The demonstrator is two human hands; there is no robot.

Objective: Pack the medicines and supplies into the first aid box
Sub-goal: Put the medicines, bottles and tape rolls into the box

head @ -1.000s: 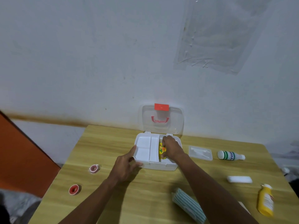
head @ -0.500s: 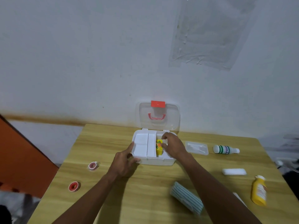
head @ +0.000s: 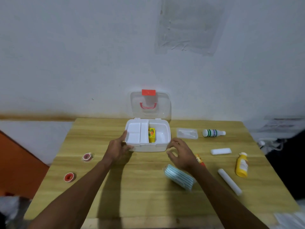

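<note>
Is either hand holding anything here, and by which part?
The left hand holds the white plastic first aid box by its near left corner; the right hand is open and holds nothing.

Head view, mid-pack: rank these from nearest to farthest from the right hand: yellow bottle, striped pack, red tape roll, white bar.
1. striped pack, right beside the right hand, on the near side.
2. white bar, out to the hand's right.
3. yellow bottle, farther right again.
4. red tape roll, far over on the left side.

Looking forward and down from head height (wide-angle, single view) onto the desk (head: 145, 179), facing the wall (head: 82, 63) behind.
</note>
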